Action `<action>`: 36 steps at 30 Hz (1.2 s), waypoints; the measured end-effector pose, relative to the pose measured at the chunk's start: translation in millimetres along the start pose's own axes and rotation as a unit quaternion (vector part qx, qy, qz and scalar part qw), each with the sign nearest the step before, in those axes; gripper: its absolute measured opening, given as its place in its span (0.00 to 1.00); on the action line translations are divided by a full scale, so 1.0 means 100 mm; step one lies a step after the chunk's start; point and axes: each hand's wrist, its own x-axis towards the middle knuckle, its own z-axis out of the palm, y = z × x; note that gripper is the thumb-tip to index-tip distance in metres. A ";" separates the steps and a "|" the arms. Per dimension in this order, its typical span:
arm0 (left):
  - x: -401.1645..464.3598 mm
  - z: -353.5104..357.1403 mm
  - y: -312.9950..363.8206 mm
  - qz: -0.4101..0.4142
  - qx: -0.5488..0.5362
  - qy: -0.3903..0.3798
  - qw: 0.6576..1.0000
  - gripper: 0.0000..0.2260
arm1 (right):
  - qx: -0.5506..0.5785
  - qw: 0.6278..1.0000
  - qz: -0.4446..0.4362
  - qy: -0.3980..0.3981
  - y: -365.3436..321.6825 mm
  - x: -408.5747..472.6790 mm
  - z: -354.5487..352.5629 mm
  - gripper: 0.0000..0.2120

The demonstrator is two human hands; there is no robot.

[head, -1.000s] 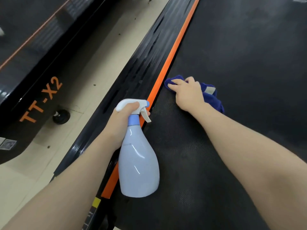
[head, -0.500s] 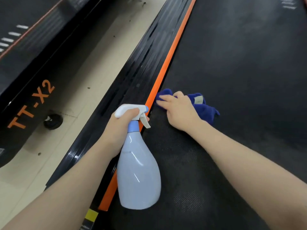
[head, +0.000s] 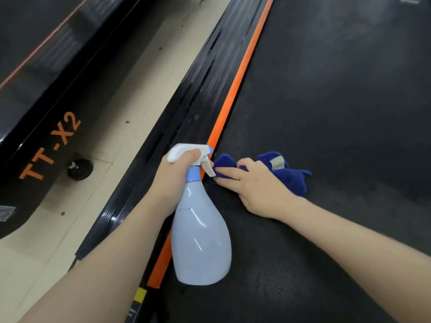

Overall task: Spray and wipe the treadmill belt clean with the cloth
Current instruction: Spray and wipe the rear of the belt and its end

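The black treadmill belt (head: 338,101) fills the right of the view. On it, near its left edge, lies a crumpled dark blue cloth (head: 292,179) with a grey label. My right hand (head: 254,190) presses flat on the cloth, fingers pointing left toward the orange strip (head: 235,89). My left hand (head: 177,176) grips the neck of a pale blue spray bottle (head: 200,241) with a white trigger head. The bottle hangs upright over the orange strip, its nozzle right beside my right fingertips.
A glossy black side rail (head: 191,108) runs left of the orange strip. Beyond it is a beige floor (head: 116,117) with dark specks. Another black treadmill marked TT-X2 (head: 50,148) stands at the left, with a small wheel (head: 80,170) under it.
My right hand has dragged the cloth back along the belt's left edge toward me, ending right beside the bottle's nozzle. The left hand has kept hold of the bottle.
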 end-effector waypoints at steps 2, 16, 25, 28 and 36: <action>0.02 0.01 -0.02 0.020 -0.004 0.001 1.000 0.10 | -0.031 0.999 0.010 -0.007 0.23 0.13 -0.09 0.26; 0.04 -0.04 -0.06 0.023 0.016 -0.035 0.999 0.09 | -0.031 0.988 0.149 0.020 0.21 0.14 -0.12 0.26; 0.00 -0.02 0.02 0.032 0.031 -0.038 0.998 0.08 | -0.011 0.997 0.056 -0.049 -0.46 -0.49 -0.13 0.24; -0.01 -0.03 0.06 0.021 0.025 -0.056 0.998 0.11 | -0.039 0.980 0.191 -0.050 0.00 -0.41 -0.28 0.26; -0.08 -0.04 0.09 0.013 0.012 -0.062 0.998 0.11 | -0.019 0.991 0.128 -0.037 -0.70 -0.81 -0.20 0.23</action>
